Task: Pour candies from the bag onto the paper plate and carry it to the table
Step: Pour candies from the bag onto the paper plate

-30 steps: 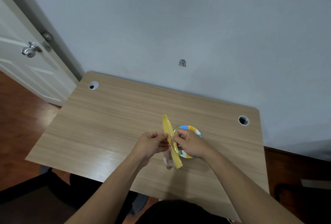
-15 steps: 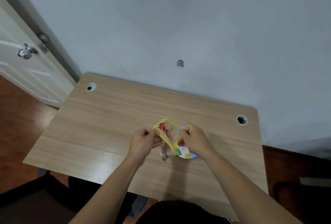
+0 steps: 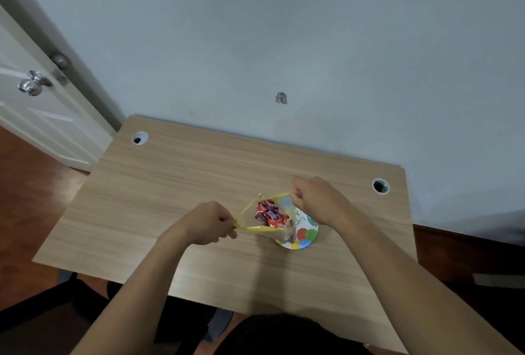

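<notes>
A clear bag with a yellow top edge (image 3: pixel 260 228) hangs over the wooden desk (image 3: pixel 176 190), its mouth pulled wide. Red and purple wrapped candies (image 3: pixel 270 212) show inside it. My left hand (image 3: pixel 208 224) pinches the near-left side of the yellow rim. My right hand (image 3: pixel 315 202) pinches the far-right side. Under and just right of the bag lies a small paper plate (image 3: pixel 305 234) printed with coloured balloons; the bag and my right hand cover part of it.
The desk stands against a pale wall, with a cable hole at the back left (image 3: pixel 139 138) and one at the back right (image 3: pixel 380 186). A white door with a metal knob (image 3: pixel 34 84) is at the left. Dark wooden floor surrounds the desk.
My hands have drawn apart, pulling the bag's mouth from a closed yellow strip to wide open. The candies inside have come into view.
</notes>
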The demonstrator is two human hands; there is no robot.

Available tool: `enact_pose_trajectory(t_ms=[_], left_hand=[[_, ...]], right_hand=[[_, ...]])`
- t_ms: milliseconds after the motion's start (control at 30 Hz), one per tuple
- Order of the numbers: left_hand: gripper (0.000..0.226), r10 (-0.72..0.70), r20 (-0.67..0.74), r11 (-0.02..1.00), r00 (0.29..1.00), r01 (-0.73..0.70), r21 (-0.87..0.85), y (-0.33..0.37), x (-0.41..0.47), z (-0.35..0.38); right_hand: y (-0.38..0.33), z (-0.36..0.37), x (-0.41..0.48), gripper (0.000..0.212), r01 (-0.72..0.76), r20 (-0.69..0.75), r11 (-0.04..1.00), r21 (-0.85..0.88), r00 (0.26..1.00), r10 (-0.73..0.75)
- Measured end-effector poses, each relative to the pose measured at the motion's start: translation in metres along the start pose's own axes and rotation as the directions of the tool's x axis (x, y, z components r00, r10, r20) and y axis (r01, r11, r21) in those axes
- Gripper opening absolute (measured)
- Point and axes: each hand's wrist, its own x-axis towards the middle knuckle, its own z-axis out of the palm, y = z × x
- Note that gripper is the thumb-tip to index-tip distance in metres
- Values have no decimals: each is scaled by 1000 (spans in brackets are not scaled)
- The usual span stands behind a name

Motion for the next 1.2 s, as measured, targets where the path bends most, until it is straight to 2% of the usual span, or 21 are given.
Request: enact_pose_trajectory(t_ms=[67,167,233,333,400,467,567,633,767,867,900,933,1000,1067,1100,1167,1200], left_hand=[[26,45,91,999,995,-47,12,-9,3,0],[25,234,-89,956,968,-212,201,-23,20,14],[47,358,-163,920,919,-317,231,-27,30,30],[95,502,-113,853,857,-471,224,-14,42,53],[113,577,-80,800,813,-542,256,3,47,67],[97,666,-102,737,739,-632,238,18,51,77],[46,723,-146,690,675,-711,134,27,56,84],[36,710,-185,697,680,-715,46,29,53,88],[31,562,-279,795,779,-601,-77,29,47,97],[27,473,-283,800,834,-541,-258,31,43,104],[28,446,-273,781,852,-520,-347,31,43,107],[31,424,-259,766,868,-496,-409,35,40,108],[43,379,-228,776,897,-442,-450,36,40,111],[41,337,-173,815,926,-379,-439,38,42,117],[40,318,-157,833,935,-354,-426,36,45,121],[42,291,-108,848,951,-308,-431,35,52,128],[44,281,-78,849,957,-285,-445,34,55,132]], right_hand=[[1,-6,-3,19,37,16,999,-20,999,-36],[2,-14,-9,23,73,39,997,-11,997,-73],[2,-21,-13,23,107,38,994,4,993,-108],[5,-33,-18,23,152,37,988,40,987,-154],[7,-42,-22,25,182,26,980,79,983,-184],[11,-47,-24,27,199,11,970,140,979,-202],[23,-45,-26,31,134,-32,925,356,991,-131],[34,-39,-29,31,30,-35,827,562,999,-12],[50,-7,-41,41,-151,-11,568,809,962,272],[65,34,-44,68,-254,160,197,947,905,395],[69,47,-45,79,-278,219,101,955,893,393],[71,61,-45,87,-305,267,47,951,891,366],[71,84,-49,95,-350,320,64,935,905,280],[65,98,-56,90,-384,352,124,915,910,219],[61,102,-60,85,-392,352,193,900,912,211],[57,111,-63,68,-378,298,397,837,922,249],[55,116,-63,59,-372,274,450,812,924,268]])
